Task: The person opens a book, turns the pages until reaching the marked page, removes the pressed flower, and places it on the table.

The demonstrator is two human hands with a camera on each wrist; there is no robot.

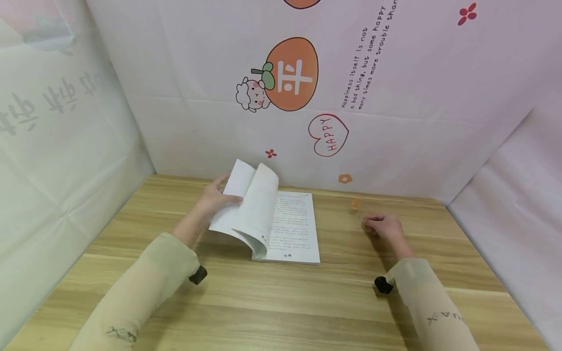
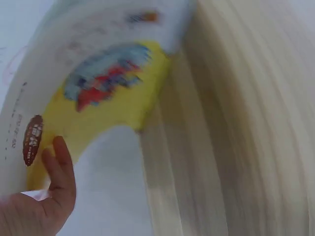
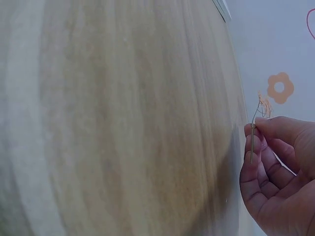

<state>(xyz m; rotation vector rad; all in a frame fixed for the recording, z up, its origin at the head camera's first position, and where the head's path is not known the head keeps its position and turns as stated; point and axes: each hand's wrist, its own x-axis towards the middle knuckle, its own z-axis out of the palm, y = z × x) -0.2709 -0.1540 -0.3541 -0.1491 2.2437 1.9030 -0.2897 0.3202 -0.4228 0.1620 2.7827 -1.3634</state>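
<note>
An open book (image 1: 293,226) lies on the wooden table, its right-hand page of printed text flat. My left hand (image 1: 213,201) grips the raised cover and a batch of pages, thumb on the inner side. The left wrist view shows the book's yellow and white outer cover (image 2: 115,105) with the fingers (image 2: 61,164) against it, partly blurred. To the right of the book, my right hand (image 1: 387,227) pinches the thin stem of a small orange dried flower (image 3: 264,104) between thumb and fingertips. The flower head points away from the hand, above the table.
The wooden table (image 1: 246,302) extends around the book. White printed cloth (image 1: 202,131) hangs behind it, with more cloth at the left and right sides. An orange flower printed on the back cloth (image 1: 345,178) is not a loose object.
</note>
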